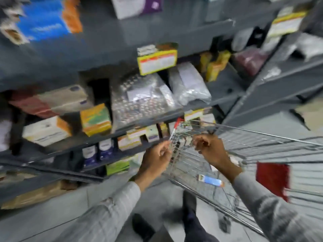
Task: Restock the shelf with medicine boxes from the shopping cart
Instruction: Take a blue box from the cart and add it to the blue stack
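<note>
The picture is blurred by motion. A wire shopping cart stands at the lower right, its end close against the grey shelf unit. My left hand is closed around the cart's end rim, below a red-tipped corner. Just to the right, my right hand curls its fingers over the same rim. A small blue box lies low inside the cart. The shelf holds many medicine boxes, among them a yellow-edged one and a yellow-green one.
Bags of blister packs and white packets fill the middle shelf. Dark bottles stand lower down. A second grey rack rises at the right. A red panel hangs on the cart's side. My legs and shoes are on the grey floor.
</note>
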`<action>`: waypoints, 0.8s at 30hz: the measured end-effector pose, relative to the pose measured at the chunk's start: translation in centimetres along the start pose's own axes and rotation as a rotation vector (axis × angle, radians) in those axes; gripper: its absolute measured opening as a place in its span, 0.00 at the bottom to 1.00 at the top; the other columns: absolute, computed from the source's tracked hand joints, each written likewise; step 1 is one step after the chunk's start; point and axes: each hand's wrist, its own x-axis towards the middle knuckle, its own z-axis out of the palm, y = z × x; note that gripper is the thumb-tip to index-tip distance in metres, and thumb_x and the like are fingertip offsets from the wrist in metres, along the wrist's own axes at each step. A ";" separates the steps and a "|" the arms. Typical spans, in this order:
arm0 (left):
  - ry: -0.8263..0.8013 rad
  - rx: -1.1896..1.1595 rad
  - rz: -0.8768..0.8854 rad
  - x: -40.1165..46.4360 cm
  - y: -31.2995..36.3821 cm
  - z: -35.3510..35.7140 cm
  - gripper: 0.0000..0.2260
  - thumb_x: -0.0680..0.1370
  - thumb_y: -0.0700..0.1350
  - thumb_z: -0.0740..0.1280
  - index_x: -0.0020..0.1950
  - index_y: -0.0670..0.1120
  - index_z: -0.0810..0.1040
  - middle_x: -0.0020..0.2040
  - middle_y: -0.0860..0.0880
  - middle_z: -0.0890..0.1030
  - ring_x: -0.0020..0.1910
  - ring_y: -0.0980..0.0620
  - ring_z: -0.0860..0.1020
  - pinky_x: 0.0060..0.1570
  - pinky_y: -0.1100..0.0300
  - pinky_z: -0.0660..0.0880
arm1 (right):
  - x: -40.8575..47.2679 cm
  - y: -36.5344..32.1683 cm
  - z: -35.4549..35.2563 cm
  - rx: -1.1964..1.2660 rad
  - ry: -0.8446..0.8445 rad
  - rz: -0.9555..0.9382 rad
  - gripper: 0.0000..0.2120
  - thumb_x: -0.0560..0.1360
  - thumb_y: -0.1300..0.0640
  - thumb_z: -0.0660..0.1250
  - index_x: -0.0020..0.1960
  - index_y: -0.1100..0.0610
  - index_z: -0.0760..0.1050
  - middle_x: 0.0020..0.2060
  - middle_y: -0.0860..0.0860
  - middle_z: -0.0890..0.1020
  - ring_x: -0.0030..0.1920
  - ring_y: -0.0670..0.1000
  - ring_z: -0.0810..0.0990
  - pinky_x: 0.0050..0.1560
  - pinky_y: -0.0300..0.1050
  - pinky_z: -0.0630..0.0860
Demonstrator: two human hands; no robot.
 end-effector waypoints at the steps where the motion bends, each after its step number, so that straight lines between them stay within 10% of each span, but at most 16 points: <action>1: -0.087 0.118 -0.012 0.5 -0.7 2.3 0.17 0.81 0.48 0.65 0.70 0.50 0.79 0.63 0.50 0.85 0.62 0.51 0.82 0.60 0.60 0.77 | -0.1 2.8 -0.9 -0.082 -0.017 0.063 0.10 0.77 0.62 0.69 0.50 0.49 0.85 0.37 0.44 0.84 0.41 0.52 0.84 0.46 0.48 0.80; 9: -0.460 0.692 -0.012 1.1 -7.2 14.9 0.25 0.85 0.54 0.54 0.82 0.48 0.62 0.82 0.48 0.64 0.83 0.50 0.56 0.80 0.54 0.54 | -2.1 22.5 -0.9 -0.527 -0.362 0.322 0.15 0.73 0.62 0.68 0.60 0.58 0.80 0.57 0.59 0.84 0.57 0.63 0.82 0.51 0.45 0.75; 17: -0.316 0.781 0.138 1.1 -9.9 16.1 0.26 0.77 0.49 0.61 0.76 0.46 0.72 0.72 0.46 0.79 0.76 0.45 0.72 0.68 0.48 0.76 | -2.4 34.5 3.8 -0.734 -0.394 0.212 0.23 0.76 0.65 0.63 0.70 0.61 0.72 0.61 0.60 0.79 0.60 0.63 0.79 0.57 0.55 0.77; 24: -0.274 0.763 0.162 1.0 -10.4 16.3 0.27 0.77 0.49 0.60 0.77 0.46 0.71 0.73 0.47 0.78 0.76 0.46 0.71 0.71 0.50 0.73 | -2.1 37.1 4.8 -0.843 -0.386 0.144 0.19 0.72 0.64 0.67 0.63 0.62 0.77 0.52 0.61 0.82 0.51 0.65 0.81 0.41 0.57 0.79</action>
